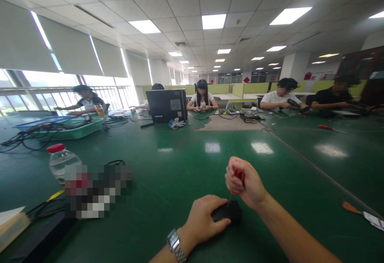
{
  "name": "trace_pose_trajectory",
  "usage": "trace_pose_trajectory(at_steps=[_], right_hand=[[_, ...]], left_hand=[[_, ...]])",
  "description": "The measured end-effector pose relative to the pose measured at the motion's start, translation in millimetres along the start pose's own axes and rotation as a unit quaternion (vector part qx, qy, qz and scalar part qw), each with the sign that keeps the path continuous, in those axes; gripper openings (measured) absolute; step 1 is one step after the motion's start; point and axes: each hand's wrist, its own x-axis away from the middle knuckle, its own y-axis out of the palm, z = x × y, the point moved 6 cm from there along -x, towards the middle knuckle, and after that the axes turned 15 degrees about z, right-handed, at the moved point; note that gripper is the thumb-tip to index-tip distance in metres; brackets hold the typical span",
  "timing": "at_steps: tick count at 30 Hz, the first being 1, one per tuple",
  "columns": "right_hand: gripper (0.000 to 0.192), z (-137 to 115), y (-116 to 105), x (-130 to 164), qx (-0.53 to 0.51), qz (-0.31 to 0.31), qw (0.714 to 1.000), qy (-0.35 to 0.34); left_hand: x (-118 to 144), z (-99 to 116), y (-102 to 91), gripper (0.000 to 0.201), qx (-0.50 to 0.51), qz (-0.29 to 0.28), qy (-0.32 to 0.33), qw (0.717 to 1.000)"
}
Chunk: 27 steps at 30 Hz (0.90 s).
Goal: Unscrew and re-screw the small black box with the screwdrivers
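My right hand (244, 183) is closed around a red-handled screwdriver (239, 176), held upright with its thin shaft pointing down onto a small black box (232, 212) on the green table (168, 183). My left hand (205, 217), with a metal wristwatch, lies flat on the left part of that box and holds it against the table. Most of the box is hidden under my left hand.
A clear bottle with a red cap (61, 161) stands at the left beside black cables. A black computer case (167, 105) and a green tray (67, 129) sit farther back. Several people work at the far side. Another red screwdriver (328, 127) lies at the right.
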Motion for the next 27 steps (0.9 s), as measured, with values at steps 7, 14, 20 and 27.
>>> trace_pose_trajectory(at_steps=[7,14,20,27], right_hand=[[0.02,24.1,10.2,6.0,0.013,-0.045,0.998,0.04],[0.018,23.2,8.0,5.4,0.032,-0.06,0.997,0.048],[0.017,23.0,11.1,8.9,0.042,-0.079,0.995,0.049],[0.012,21.5,11.5,8.8,0.069,-0.089,0.993,0.041]], left_hand=[[-0.6,-0.2,-0.2,0.041,-0.003,-0.01,-0.01,1.0],[-0.8,1.1,-1.4,0.04,0.005,-0.011,0.001,1.0],[-1.0,1.0,-1.7,0.041,0.009,-0.012,-0.003,1.0],[-0.7,0.5,-1.9,0.045,0.012,-0.01,-0.017,1.0]])
